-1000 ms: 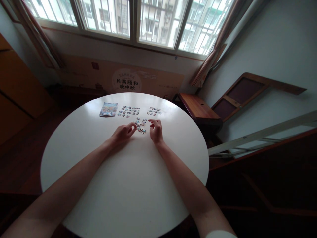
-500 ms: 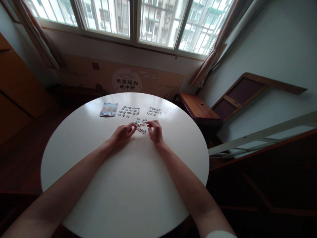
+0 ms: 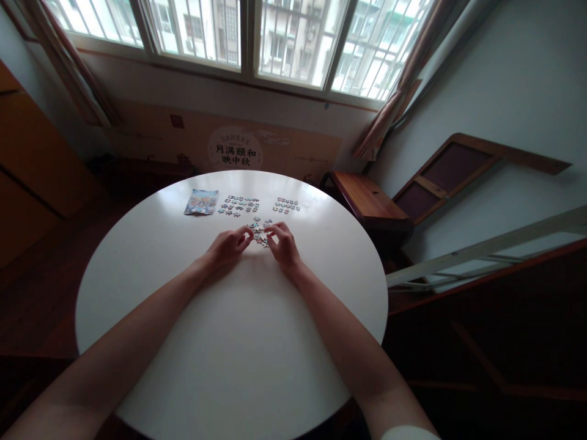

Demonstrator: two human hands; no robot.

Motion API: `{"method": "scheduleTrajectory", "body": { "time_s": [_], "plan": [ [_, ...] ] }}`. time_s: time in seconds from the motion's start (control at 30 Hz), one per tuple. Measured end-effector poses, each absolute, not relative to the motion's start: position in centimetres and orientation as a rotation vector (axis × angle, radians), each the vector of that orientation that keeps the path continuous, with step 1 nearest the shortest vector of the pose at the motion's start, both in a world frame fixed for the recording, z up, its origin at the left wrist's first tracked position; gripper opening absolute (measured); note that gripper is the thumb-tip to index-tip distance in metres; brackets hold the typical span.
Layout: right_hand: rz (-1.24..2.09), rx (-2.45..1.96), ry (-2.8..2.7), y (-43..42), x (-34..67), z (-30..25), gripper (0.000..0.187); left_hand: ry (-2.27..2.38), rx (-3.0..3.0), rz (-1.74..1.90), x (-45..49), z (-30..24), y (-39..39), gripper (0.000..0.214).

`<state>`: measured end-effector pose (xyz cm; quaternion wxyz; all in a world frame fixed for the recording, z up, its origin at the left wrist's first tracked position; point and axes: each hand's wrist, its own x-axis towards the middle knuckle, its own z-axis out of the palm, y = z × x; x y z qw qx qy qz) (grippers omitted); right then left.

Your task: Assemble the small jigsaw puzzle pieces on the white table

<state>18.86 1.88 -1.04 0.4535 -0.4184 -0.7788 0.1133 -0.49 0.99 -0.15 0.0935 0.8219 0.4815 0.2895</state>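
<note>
Both hands meet just above the middle of the frame, over a small loose cluster of puzzle pieces (image 3: 260,233) on the round white table (image 3: 229,348). The left hand (image 3: 229,246) has thumb and forefinger drawn together at the cluster's left edge. The right hand (image 3: 284,247) has its fingertips pinched in the same way at the right edge, so each grip is closed. The pieces are too small to tell whether one sits between the fingers. The step in hand looks like fitting pieces together at that cluster. Joining two of them would call for turning a piece until its tab faces a hollow, then pressing it flat without scattering its neighbours. Further up the frame lie two sorted groups of pieces (image 3: 238,206) and (image 3: 287,205), and left of them a colourful picture card (image 3: 201,201) whose print cannot be read. Behind the table, under the window (image 3: 238,30), a brown cardboard panel (image 3: 293,153) carries a round emblem with the characters 月满颐和 over 映中秋; the smaller writing beside it is illegible.
</note>
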Motion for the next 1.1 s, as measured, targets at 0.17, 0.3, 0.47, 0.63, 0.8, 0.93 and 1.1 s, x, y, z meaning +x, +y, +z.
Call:
{"method": "scheduleTrajectory", "body": {
  "time_s": [0.17,0.3,0.47,0.63,0.8,0.93,1.1],
  "plan": [
    [0.206,-1.048,-2.051,1.44,18.65,-0.78,0.015,1.425,2.438,0.865,-0.51,-0.17,0.96,0.026],
    [0.174,-1.063,-2.088,1.34,18.54,-0.72,0.012,1.426,2.443,0.874,-0.48,-0.16,0.96,0.026],
    [0.195,-1.092,-2.082,1.56,18.67,-0.97,0.009,1.416,2.443,0.862,-0.48,-0.14,0.96,0.026],
    [0.221,-1.080,-2.089,1.76,18.73,-1.20,0.007,1.423,2.448,0.871,-0.47,-0.26,0.97,0.025],
    [0.248,-1.064,-2.084,1.90,18.70,-1.31,0.008,1.430,2.445,0.866,-0.46,-0.26,0.99,0.026],
    [0.268,-1.056,-2.078,1.96,18.70,-1.29,0.009,1.422,2.453,0.860,-0.47,-0.16,0.95,0.026],
    [0.286,-1.051,-2.054,1.92,18.64,-1.21,0.008,1.430,2.451,0.858,-0.46,-0.15,0.91,0.026]
  ]
}}
